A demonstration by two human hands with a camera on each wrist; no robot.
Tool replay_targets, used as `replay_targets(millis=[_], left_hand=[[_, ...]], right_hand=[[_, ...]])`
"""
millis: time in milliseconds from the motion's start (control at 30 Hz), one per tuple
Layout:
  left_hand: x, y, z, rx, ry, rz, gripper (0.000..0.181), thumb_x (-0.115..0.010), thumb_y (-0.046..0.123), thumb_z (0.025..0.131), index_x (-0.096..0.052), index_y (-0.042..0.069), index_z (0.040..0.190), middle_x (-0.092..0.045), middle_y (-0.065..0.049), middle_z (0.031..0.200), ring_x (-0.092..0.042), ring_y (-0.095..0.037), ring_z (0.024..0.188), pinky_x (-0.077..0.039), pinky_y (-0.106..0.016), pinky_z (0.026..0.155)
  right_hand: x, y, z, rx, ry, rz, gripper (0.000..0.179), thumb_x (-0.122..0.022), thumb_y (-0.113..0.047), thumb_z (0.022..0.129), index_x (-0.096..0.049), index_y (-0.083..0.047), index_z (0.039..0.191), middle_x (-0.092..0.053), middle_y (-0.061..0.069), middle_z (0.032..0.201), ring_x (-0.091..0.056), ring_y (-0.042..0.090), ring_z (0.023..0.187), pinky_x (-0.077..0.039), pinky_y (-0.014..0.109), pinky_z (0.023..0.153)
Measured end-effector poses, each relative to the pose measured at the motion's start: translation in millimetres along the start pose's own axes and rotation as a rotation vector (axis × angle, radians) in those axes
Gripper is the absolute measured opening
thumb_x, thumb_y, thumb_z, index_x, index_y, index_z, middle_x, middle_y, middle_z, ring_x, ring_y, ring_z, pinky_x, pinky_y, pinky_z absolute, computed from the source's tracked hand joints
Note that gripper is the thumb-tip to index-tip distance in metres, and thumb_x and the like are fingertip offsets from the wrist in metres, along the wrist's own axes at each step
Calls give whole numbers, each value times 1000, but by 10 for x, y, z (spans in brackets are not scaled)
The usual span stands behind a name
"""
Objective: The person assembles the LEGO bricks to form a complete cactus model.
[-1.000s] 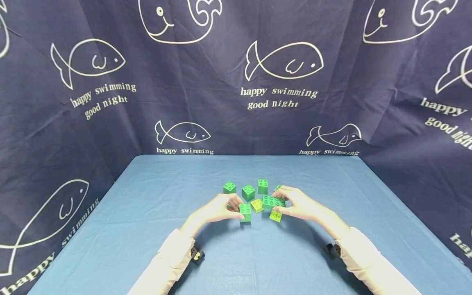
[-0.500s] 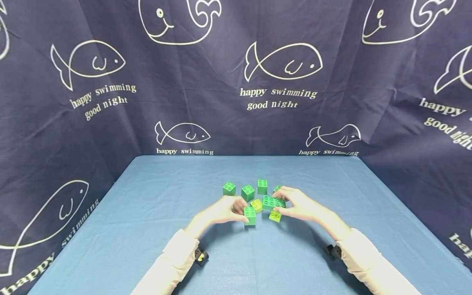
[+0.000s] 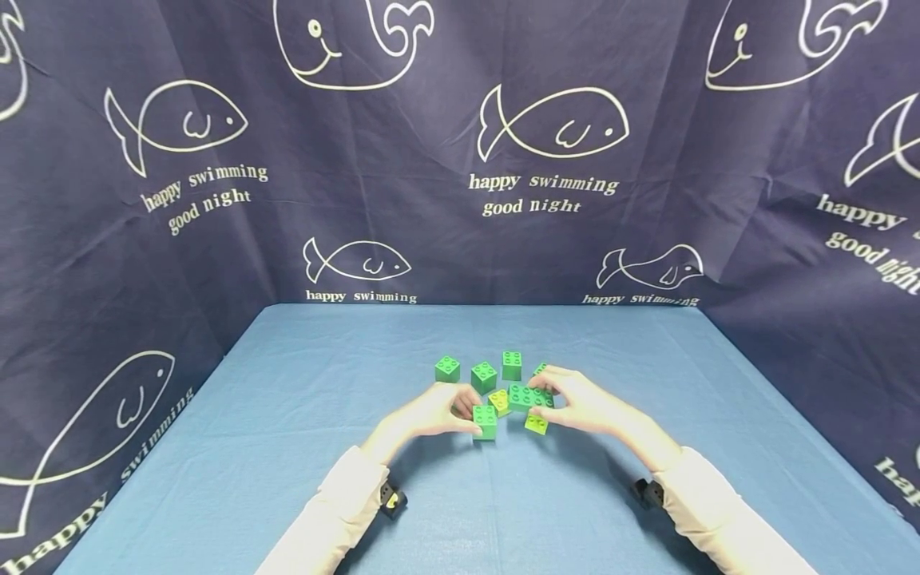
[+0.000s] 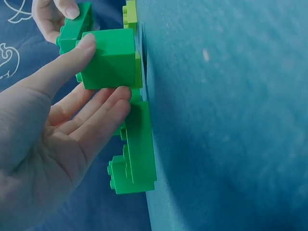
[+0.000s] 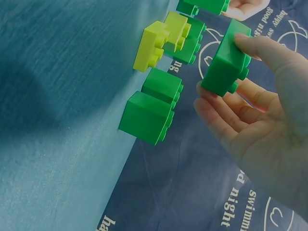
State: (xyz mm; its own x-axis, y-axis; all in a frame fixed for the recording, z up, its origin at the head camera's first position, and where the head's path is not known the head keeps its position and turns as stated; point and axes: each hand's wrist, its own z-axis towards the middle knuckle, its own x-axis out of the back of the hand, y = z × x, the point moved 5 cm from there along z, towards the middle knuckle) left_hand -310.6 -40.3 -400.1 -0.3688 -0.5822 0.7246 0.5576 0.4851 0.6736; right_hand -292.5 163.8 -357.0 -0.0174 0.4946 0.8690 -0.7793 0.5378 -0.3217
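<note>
In the head view my left hand pinches a green building block between thumb and fingers, studs facing up. The left wrist view shows that block with the thumb on one side and fingertips under it. My right hand grips a longer green brick by its right end. In the right wrist view this brick sits between thumb and fingertips, held off the table. A small gap separates the two held pieces. Two yellow-green bricks, one between the hands and another below the longer brick, lie on the table.
Several green blocks stand behind the hands, among them a left one, a middle one and a right one. Another is partly hidden by the right hand. Blue cloth covers the table; a dark fish-print curtain encloses it.
Over the last second my left hand has shifted slightly right and nearer the front with its block. The right hand and its longer brick have barely moved, drifting a touch left.
</note>
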Motion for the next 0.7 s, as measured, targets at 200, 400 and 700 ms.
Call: replay_targets(millis=[200, 400, 700], left_hand=[[26, -2, 7, -3, 10, 20, 35, -79, 15, 74, -61, 2, 100, -69, -10, 88, -66, -21, 82, -50, -16, 73], [30, -15, 9, 9, 1, 49, 34, -79, 17, 73, -62, 2, 99, -69, -10, 87, -65, -17, 78, -50, -16, 72], [-1, -66, 19, 21, -10, 21, 34, -81, 16, 72, -62, 2, 96, -70, -9, 84, -65, -14, 75, -50, -16, 69]], right_hand=[[-14, -21, 26, 3, -16, 4, 24, -71, -17, 81, -63, -7, 102, -59, -2, 89, -54, 11, 81, -49, 27, 73], [-37, -37, 66, -15, -44, 0, 26, -70, -17, 82, -63, -6, 105, -59, 0, 92, -55, 13, 83, -50, 30, 75], [-86, -102, 131, -14, -62, 8, 29, -70, -20, 83, -63, -4, 106, -61, 2, 94, -55, 14, 85, -50, 31, 76]])
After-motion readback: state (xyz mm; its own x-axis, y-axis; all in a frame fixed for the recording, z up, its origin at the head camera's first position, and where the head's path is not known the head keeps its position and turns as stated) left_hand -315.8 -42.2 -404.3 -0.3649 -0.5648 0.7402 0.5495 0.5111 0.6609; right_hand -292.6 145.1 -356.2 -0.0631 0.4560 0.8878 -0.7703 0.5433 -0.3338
